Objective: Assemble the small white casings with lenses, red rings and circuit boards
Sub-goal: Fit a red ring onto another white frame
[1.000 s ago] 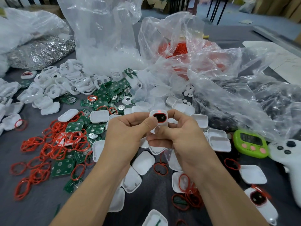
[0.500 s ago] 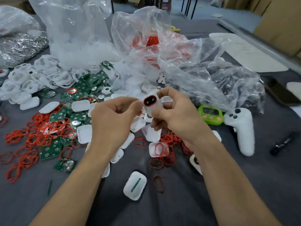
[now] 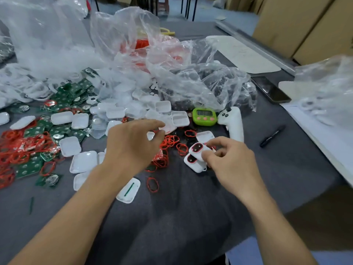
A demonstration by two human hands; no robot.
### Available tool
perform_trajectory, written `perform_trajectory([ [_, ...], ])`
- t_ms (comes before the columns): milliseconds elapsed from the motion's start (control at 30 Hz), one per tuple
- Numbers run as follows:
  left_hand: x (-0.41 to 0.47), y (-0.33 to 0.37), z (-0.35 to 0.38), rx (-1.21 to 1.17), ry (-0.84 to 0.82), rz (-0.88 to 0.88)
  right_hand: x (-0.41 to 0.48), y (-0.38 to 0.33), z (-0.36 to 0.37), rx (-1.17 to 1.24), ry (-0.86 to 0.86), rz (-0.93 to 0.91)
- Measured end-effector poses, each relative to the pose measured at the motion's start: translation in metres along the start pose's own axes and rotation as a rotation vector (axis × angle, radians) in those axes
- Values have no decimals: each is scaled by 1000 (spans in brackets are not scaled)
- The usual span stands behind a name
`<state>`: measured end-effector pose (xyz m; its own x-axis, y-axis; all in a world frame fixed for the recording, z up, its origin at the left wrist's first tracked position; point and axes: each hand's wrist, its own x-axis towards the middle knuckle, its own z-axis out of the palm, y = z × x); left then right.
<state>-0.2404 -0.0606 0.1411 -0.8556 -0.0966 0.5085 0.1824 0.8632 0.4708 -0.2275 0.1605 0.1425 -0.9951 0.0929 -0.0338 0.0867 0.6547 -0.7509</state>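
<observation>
**A:** What carries all this?

**B:** A worktop [image 3: 181, 217] under dark grey cloth. Across its far half we see crumpled clear plastic bags [image 3: 124, 44], thin and shiny. They are slumped open, we'd say so that parts can be pulled out.

**A:** And the loose stock?

**B:** It lies mostly to our left. There are flat green circuit boards [image 3: 65, 96] with silvery round contacts, and thin red rings [image 3: 21, 148] tangled like rubber bands. There are also smooth white shells [image 3: 84, 161], shaped like rounded squares. We judge they are spread out flat so that one hand can pick up any piece.

**A:** What about beyond the hands?

**B:** A white controller [image 3: 234, 123] lies there beside a green timer [image 3: 204, 116], both out of the way.

**A:** And the hands themselves?

**B:** Our left hand [image 3: 131, 144] hovers over the rings in the middle, fingers loose and spread, gripping nothing. We take it to be about to reach for the next part. Our right hand [image 3: 229, 163] pinches a finished casing [image 3: 199, 149] between thumb and fingertips, low at the right.

**A:** Where exactly?

**B:** It is right against a second finished casing [image 3: 193, 163]. Both are glossy white with a dark oval window edged in red. We cannot tell whether the held one already rests on the other, because the fingers hide the join. We'd guess finished pieces are gathered here, apart from the raw heaps, to avoid mixing.
</observation>
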Motion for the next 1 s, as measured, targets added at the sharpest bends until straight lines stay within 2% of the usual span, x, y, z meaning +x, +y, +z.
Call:
perform_trajectory([
  [133, 8, -16, 0, 15, -115, -125, 6, -8, 2, -74, 168, -80],
  [233, 13, -28, 4, -38, -229, -192, 30, -33, 14, -97, 202, -229],
  [333, 18, -46, 10, -10, -266, -233, 66, -67, 43, -178, 61, -326],
  [467, 20, -68, 14, 123, -312, -87, 107, -96, 82, -428, -222, -379],
  [600, 25, -72, 15, 64, -196, -104, 124, -105, 96, -392, -258, -375],
  [700, 32, -75, 15, 7, -145, -246, 132, -111, 100, -436, -240, -389],
  [800, 35, -78, 8, -197, -71, -402, 129, -118, 109, -450, -102, -449],
  [867, 39, -79, -1, -268, 39, -428, 123, -122, 120, -315, -83, -482],
  [1000, 44, -85, -13, -546, 218, -555, 107, -125, 140, -65, -214, -487],
])
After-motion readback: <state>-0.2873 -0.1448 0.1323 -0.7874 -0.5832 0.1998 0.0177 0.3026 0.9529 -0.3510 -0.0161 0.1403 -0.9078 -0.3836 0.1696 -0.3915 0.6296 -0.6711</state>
